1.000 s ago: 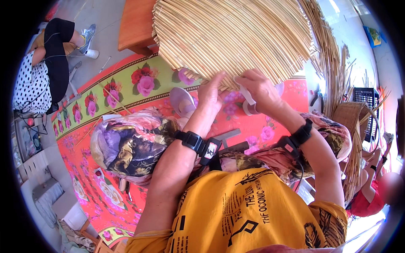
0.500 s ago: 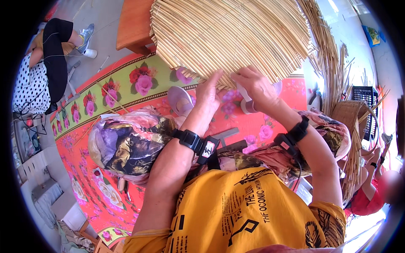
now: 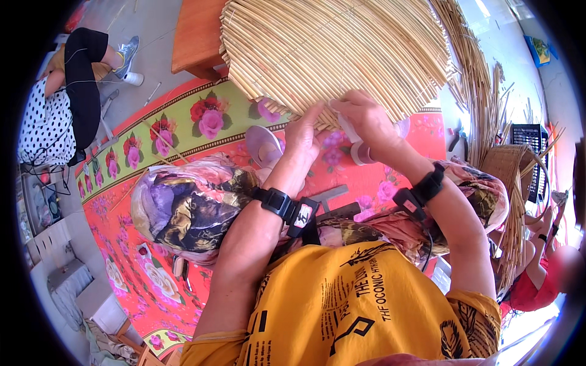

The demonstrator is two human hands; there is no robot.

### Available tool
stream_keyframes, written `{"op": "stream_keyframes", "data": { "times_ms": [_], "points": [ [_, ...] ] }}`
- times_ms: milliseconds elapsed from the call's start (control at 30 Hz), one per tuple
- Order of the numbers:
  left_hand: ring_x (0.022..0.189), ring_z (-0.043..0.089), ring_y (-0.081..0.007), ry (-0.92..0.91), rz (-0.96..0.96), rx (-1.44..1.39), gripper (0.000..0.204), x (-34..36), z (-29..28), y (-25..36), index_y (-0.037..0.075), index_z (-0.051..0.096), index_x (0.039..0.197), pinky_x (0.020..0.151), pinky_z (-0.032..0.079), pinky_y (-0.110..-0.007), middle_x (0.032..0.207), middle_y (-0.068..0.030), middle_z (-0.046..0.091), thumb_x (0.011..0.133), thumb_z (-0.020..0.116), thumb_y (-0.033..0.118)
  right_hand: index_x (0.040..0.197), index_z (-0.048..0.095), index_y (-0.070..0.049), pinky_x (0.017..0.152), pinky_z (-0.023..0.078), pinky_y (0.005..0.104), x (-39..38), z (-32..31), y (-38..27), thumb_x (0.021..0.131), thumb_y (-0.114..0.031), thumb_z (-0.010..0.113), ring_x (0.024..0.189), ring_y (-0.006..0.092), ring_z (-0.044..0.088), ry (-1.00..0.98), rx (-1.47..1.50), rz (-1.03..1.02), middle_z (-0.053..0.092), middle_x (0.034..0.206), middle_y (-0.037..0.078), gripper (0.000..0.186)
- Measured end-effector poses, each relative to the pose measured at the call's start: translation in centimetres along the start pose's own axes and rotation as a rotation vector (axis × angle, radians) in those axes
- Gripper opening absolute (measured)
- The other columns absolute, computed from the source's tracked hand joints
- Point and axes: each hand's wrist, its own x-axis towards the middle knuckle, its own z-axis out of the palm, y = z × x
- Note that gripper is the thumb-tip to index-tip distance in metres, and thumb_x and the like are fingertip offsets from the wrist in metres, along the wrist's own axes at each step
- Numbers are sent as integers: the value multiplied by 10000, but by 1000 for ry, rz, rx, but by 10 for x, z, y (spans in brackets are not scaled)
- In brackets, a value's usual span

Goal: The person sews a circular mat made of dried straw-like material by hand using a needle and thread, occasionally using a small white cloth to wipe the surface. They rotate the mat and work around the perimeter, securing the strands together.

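The mat of straw-coloured sticks [image 3: 336, 55] spreads out ahead of my knees, its near rim over the flowered cloth [image 3: 210, 125] and its far rim out of view. It looks light for its breadth, stiff along each stick, and probably more ready to bend across them, where thin lines cross the rows. The sticks look smooth enough to slip, and the thin ends might split, so I'd judge the best hold is several sticks together at the rim.

My left hand [image 3: 301, 133] is closed at the mat's near rim, thumb up against the stick ends, its fingers mostly hidden. My right hand [image 3: 368, 122], just beside it on the same rim, has its fingertips drawn together, seemingly pinching a whitish strip [image 3: 349, 129]; I can't tell whether they also grip a stick.

Left of the mat is an orange bench [image 3: 196, 38]; to its right, loose sticks [image 3: 475, 64] and pliers [image 3: 456, 138].
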Motion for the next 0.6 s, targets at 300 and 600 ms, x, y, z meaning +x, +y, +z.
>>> {"op": "stream_keyframes", "data": {
  "times_ms": [300,600],
  "points": [
    [876,683,-195,-13,14,-25,333,6,-6,-4,71,619,1098,745,597,-351,989,-70,686,820,757,192,1114,635,-74,757,512,375,-12,2,-7,739,-29,603,911,286,569,-25,-34,-39,568,949,76,379],
    [868,681,-205,-12,5,-20,337,4,-4,-5,85,621,1097,746,593,-361,990,-63,682,811,765,190,1092,618,-30,769,494,386,-17,-9,-6,690,-47,628,879,288,545,-72,-32,-123,542,930,90,402]
  ]
}}
